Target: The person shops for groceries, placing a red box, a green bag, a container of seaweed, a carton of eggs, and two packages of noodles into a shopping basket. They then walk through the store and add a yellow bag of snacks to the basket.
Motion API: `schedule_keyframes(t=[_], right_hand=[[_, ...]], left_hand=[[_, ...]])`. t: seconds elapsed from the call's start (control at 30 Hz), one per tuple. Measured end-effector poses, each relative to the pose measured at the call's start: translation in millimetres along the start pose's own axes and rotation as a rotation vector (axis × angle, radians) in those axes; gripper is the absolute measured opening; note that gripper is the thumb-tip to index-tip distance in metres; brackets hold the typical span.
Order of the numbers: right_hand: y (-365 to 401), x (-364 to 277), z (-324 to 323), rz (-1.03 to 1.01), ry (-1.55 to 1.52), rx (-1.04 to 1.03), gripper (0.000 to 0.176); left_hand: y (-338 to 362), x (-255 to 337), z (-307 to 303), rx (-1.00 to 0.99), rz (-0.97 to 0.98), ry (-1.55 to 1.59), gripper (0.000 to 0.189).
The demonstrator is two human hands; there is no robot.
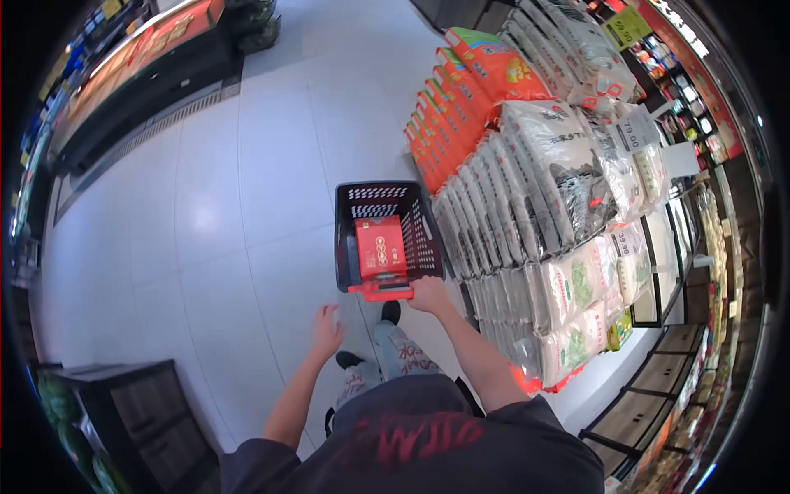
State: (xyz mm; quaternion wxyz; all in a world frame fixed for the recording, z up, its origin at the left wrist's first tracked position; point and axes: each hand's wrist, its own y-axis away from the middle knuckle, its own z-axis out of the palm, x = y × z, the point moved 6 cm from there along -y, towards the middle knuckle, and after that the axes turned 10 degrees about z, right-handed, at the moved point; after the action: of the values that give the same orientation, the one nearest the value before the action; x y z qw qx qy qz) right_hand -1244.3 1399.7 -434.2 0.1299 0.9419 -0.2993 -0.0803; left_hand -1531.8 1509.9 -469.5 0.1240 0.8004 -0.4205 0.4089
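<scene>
A dark rolling shopping basket (344, 239) with perforated sides stands on the floor in front of me. Inside it lies a red box (380, 247) with pale printing. My right hand (427, 295) is wrapped around the right end of the basket's red handle (387, 292). To the left of that handle, and apart from it, my left hand (327, 328) hangs in the air with loosely bent fingers and nothing visible in it.
Close along the basket's right side rises a tall stack of clear-wrapped rice bags (527, 189), with orange bags (453, 123) behind. Price signs (632, 132) stick out from it. A dark display counter (148, 99) runs at the far left; a dark cabinet (140, 412) stands at near left.
</scene>
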Motion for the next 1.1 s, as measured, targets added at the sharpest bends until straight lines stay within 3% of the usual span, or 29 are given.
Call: schedule_keyframes(t=[0.03, 0.1, 0.13, 0.17, 0.2, 0.23, 0.37, 0.4, 0.47, 0.53, 0.6, 0.63, 0.7, 0.9, 1.03, 1.1], right_hand=[[-15, -1, -8, -0.031, -0.015, -0.006, 0.029], [-51, 1, -19, -0.025, 0.015, -0.016, 0.034], [-70, 2, -23, -0.044, 0.031, -0.033, 0.035], [-90, 3, -29, -0.065, 0.042, -0.05, 0.036], [-106, 5, -42, -0.068, 0.034, -0.042, 0.036], [-123, 6, -51, -0.076, 0.017, -0.027, 0.036], [-205, 14, -59, -0.048, 0.04, -0.105, 0.038], [-228, 13, -67, -0.041, 0.054, -0.165, 0.038], [-271, 11, -88, -0.082, -0.033, -0.067, 0.035], [-314, 10, -104, -0.085, 0.026, -0.097, 0.03], [-354, 9, -115, -0.107, 0.032, -0.059, 0.029], [-378, 11, -123, -0.09, 0.028, -0.023, 0.028], [-425, 8, -133, -0.135, 0.025, -0.03, 0.031], [-555, -3, -159, -0.227, 0.07, -0.049, 0.031], [-642, 0, -183, -0.203, 0.062, -0.052, 0.031], [-686, -15, -201, -0.139, 0.132, -0.109, 0.031]], left_hand=[[23, -50, 10, -0.062, -0.082, 0.01, 0.046], [81, -146, 22, -0.329, -0.449, 0.038, 0.026], [99, -156, 8, -0.621, -0.468, -0.083, 0.027], [145, -202, 3, -0.565, -0.602, -0.173, 0.034], [166, -202, -15, -0.762, -0.508, -0.251, 0.033], [201, -236, -18, -0.952, -0.819, -0.293, 0.031], [227, -165, -104, -0.758, -1.163, -0.169, 0.034], [160, -117, -102, -0.683, -1.261, -0.108, 0.032], [150, -158, -73, -0.619, -1.283, 0.11, 0.029], [81, -136, -63, -0.128, -1.237, 0.372, 0.027], [17, -127, -53, -0.007, -1.154, 0.371, 0.028], [8, -140, -43, 0.014, -1.158, 0.381, 0.028], [-34, -154, -29, -0.131, -0.848, 0.285, 0.029], [-149, -242, -23, -0.105, -0.924, 0.162, 0.028], [-301, -303, -63, 0.006, -1.03, 0.388, 0.024], [-386, -361, -82, 0.009, -1.032, 0.493, 0.023]])
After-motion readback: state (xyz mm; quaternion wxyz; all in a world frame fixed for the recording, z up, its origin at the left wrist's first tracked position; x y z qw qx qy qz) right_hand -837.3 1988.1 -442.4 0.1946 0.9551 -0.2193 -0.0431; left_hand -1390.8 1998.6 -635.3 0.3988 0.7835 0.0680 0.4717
